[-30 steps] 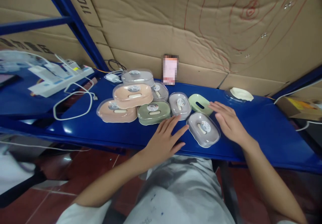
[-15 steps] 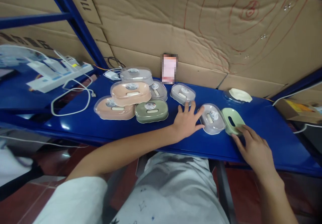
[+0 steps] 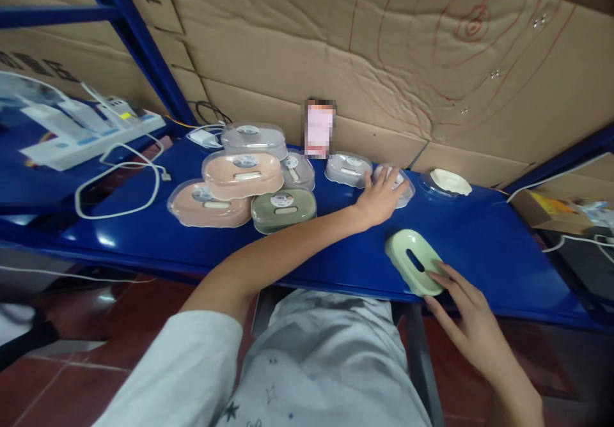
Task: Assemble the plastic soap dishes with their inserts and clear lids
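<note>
Left hand (image 3: 381, 197) spread flat, fingers on clear-lidded grey soap box (image 3: 394, 183) at worktop (image 3: 503, 254) rear; right hand (image 3: 463, 309) loosely open, fingertips touching green soap tray (image 3: 413, 267) near front edge; stacked soap boxes (image 3: 242, 184) left of left hand untouched; sorting judged early

On the bench (image 3: 480, 241), a cluster of lidded soap boxes (image 3: 242, 184) sits left of centre, one stacked on two others. Right of it, along the back wall, lie a lidded box (image 3: 348, 168), then another (image 3: 400, 181) under the left hand (image 3: 381, 197), then an open dish (image 3: 448, 182). Near the front edge lies a tray insert (image 3: 412, 268), the right hand (image 3: 472, 315) touching its near end. A cable (image 3: 115, 184) loops at far left.
</note>
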### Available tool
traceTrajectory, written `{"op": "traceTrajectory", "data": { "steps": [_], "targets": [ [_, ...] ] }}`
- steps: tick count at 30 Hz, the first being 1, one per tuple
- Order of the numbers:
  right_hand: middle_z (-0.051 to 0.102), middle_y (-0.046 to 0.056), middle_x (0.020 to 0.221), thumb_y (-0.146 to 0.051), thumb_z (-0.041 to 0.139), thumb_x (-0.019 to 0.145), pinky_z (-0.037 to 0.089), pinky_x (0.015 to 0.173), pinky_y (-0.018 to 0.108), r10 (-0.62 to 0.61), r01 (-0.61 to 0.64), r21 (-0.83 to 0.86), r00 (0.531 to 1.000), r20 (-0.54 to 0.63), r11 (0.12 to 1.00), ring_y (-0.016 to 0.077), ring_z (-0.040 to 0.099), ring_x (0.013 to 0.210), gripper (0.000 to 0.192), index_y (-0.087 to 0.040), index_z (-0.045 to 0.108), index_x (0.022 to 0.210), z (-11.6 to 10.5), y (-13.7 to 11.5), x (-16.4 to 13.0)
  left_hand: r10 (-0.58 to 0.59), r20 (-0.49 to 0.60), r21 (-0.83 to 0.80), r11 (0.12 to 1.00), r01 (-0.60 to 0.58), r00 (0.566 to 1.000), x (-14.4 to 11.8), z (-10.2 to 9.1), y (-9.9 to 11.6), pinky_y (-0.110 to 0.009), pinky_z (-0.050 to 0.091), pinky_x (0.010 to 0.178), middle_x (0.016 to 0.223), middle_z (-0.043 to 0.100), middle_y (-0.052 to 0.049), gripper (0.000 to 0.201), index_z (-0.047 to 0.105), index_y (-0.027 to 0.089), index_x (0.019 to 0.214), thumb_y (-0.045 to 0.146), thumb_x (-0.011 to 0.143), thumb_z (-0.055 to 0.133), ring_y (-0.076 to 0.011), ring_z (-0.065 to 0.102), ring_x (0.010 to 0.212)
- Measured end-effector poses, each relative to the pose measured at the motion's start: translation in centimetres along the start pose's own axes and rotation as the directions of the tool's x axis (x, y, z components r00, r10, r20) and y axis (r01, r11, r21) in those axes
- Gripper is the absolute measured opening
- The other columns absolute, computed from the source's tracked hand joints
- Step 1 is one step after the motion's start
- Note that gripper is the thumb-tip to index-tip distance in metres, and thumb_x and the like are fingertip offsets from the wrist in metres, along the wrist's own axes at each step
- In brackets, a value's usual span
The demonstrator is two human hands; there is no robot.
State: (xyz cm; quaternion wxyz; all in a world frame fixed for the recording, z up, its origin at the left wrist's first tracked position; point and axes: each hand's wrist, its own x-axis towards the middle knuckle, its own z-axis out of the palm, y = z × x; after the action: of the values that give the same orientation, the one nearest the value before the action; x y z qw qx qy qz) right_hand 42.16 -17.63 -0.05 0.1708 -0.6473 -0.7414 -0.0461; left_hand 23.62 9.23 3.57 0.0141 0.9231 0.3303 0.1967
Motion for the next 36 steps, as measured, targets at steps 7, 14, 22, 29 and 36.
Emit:
{"op": "traceTrajectory", "data": {
  "steps": [7,14,22,29,36],
  "targets": [
    [0.044,0.010,0.175,-0.037,0.050,0.112,0.043,0.127,0.054,-0.151,0.153,0.053,0.988,-0.031,0.987,0.0313,0.047,0.160,0.050,-0.034,0.050,0.162,1.7,3.3,9.6,0.377,-0.012,-0.204,0.906,-0.372,0.926,-6.1,-1.7,-2.3,-0.057,0.040,0.126,0.160,0.057,-0.017,0.049,0.064,0.022,0.149,0.053,0.114,0.049,-0.0343,0.058,0.146],
    [0.048,0.036,0.164,-0.045,0.048,0.106,0.034,0.117,0.076,0.146,-0.164,-0.107,0.977,-0.156,0.981,0.0498,0.046,0.153,0.062,-0.008,0.053,0.156,2.6,13.8,20.0,0.462,0.049,-0.158,0.879,-0.450,0.886,-11.5,-1.4,-5.6,-0.056,0.046,0.121,0.155,0.062,-0.018,0.046,0.067,0.021,0.146,0.047,0.108,0.065,-0.0397,0.045,0.158],
    [0.080,0.021,0.109,-0.052,0.048,0.109,0.041,0.108,0.067,0.088,-0.116,-0.178,0.984,-0.154,0.977,0.0405,0.072,0.109,0.044,-0.020,0.078,0.112,1.8,11.6,15.7,0.256,-0.190,-0.390,0.867,-0.312,0.948,-12.1,-2.2,-5.6,-0.053,0.048,0.123,0.155,0.055,-0.020,0.028,0.076,0.018,0.120,0.039,0.102,0.072,-0.0356,0.055,0.147],
    [0.076,0.010,0.142,-0.033,0.058,0.110,0.051,0.116,0.053,-0.289,0.295,0.034,0.950,-0.115,0.955,0.0294,0.072,0.129,0.044,-0.028,0.060,0.154,3.8,-1.7,10.4,0.185,-0.308,-0.444,0.840,-0.313,0.933,-11.6,-3.0,-6.2,-0.053,0.046,0.123,0.145,0.061,-0.018,0.035,0.070,0.020,0.134,0.044,0.108,0.063,-0.0320,0.057,0.142],
    [0.053,0.015,0.167,-0.040,0.061,0.109,0.051,0.122,0.058,-0.060,0.108,0.179,0.965,-0.254,0.978,0.0349,0.053,0.154,0.058,-0.031,0.048,0.165,2.6,-1.4,10.8,0.338,-0.096,-0.270,0.896,-0.351,0.936,-11.7,-1.5,-5.5,-0.061,0.034,0.128,0.151,0.063,-0.016,0.033,0.071,0.024,0.136,0.040,0.112,0.056,-0.0341,0.055,0.146]
  ]
}}
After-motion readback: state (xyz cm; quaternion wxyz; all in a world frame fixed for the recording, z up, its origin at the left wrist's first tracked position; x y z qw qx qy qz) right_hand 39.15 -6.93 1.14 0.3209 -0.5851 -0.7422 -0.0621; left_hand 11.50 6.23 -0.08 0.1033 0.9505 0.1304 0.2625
